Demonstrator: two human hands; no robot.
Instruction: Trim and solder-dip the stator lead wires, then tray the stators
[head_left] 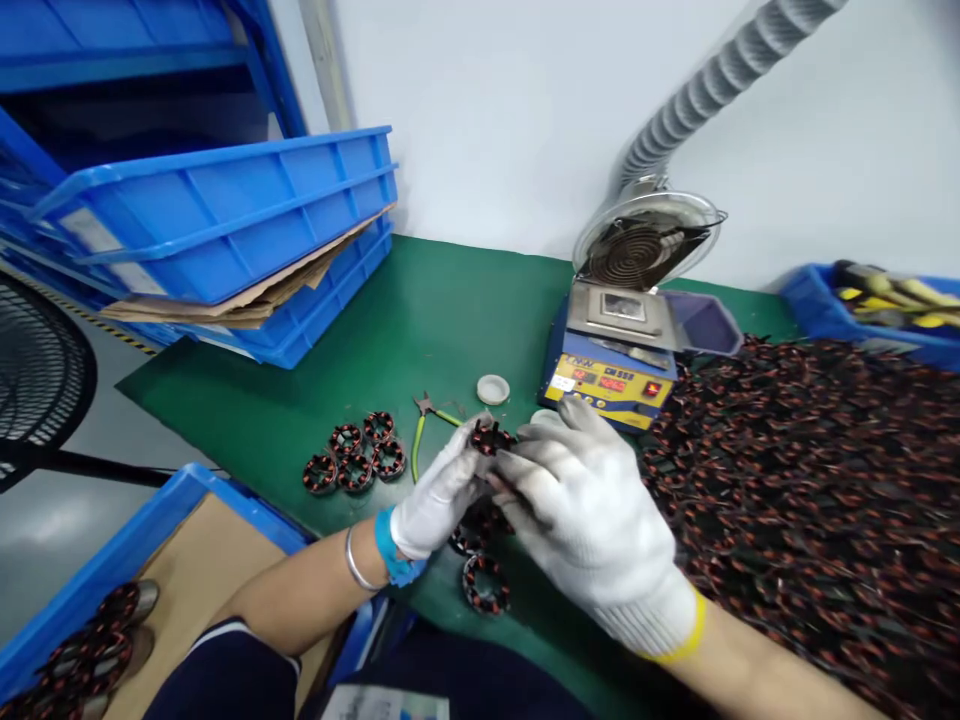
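My left hand (442,495), in a white glove with a blue band at the wrist, is closed around a wound motor stator (491,438) with copper coils and a black core. My right hand (581,510), in a white knit glove with a yellow cuff, reaches to the same stator; its thumb and fingers are pinched at the near side. What sits between those fingertips is too small and blurred to make out. Below the hands, another stator (486,583) lies on the green table. Left of them stands a small group of stators (354,455), beside green-handled cutters (420,440).
A solder pot (607,375) with a lit display stands behind, under an extraction hose (720,90). Stators (817,500) cover the table's right side. Blue crates (225,220) stack at back left; another crate (97,560) stands at lower left. A white dish (493,389) sits mid-table.
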